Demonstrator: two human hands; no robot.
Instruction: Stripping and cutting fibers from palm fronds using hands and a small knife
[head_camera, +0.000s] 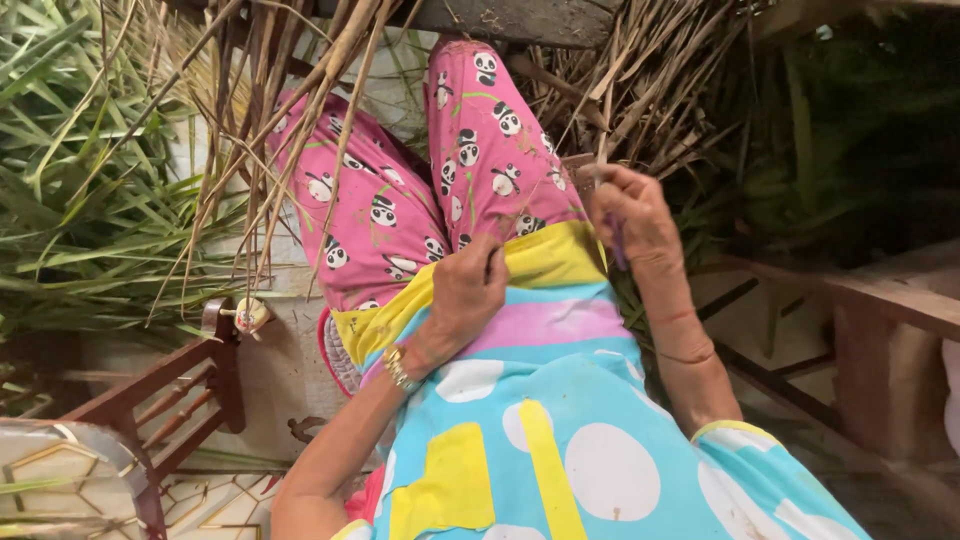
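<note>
Both hands are curled shut: left hand on lap, right hand pinching a dry stalk.

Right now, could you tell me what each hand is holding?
The right hand pinches a thin dry strip near its lower end; whether the left hand holds anything cannot be told.

We're seeing no pkgs, labels, signs or screens here
</note>
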